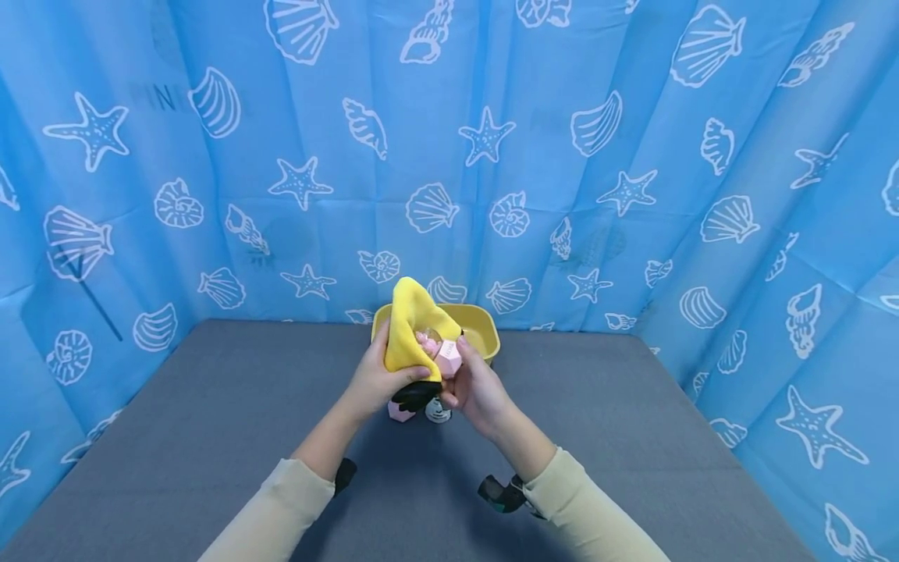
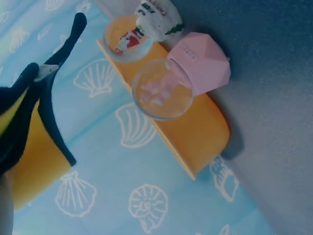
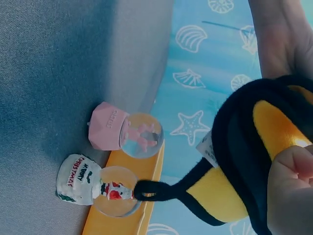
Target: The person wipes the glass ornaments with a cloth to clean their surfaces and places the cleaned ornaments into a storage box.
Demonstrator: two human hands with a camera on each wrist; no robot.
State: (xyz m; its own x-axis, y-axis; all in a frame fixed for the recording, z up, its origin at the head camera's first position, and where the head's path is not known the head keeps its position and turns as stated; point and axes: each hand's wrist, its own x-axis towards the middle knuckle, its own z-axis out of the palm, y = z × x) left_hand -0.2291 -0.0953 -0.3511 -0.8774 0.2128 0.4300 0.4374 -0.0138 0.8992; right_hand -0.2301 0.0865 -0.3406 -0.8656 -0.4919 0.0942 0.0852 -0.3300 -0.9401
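Observation:
In the head view my left hand (image 1: pixel 375 380) grips a yellow cloth (image 1: pixel 410 336) with black edging. Against the cloth's yellow side lies a pink snow globe (image 1: pixel 449 361), its faceted base pinched by my right hand (image 1: pixel 485 396). Part of its clear ball is covered by the cloth. A black loop on the cloth (image 3: pixel 220 196) hangs down in the right wrist view. Below the hands, another pink snow globe (image 3: pixel 107 127) and a white-based Christmas snow globe (image 3: pixel 76 178) stand side by side on the table.
A yellow bin (image 1: pixel 485 326) stands behind the two standing globes, partly hidden by the cloth and hands. The grey table (image 1: pixel 618 453) ends at a blue shell-print curtain (image 1: pixel 485 218). Black wrist straps (image 1: pixel 502 493) show under the sleeves.

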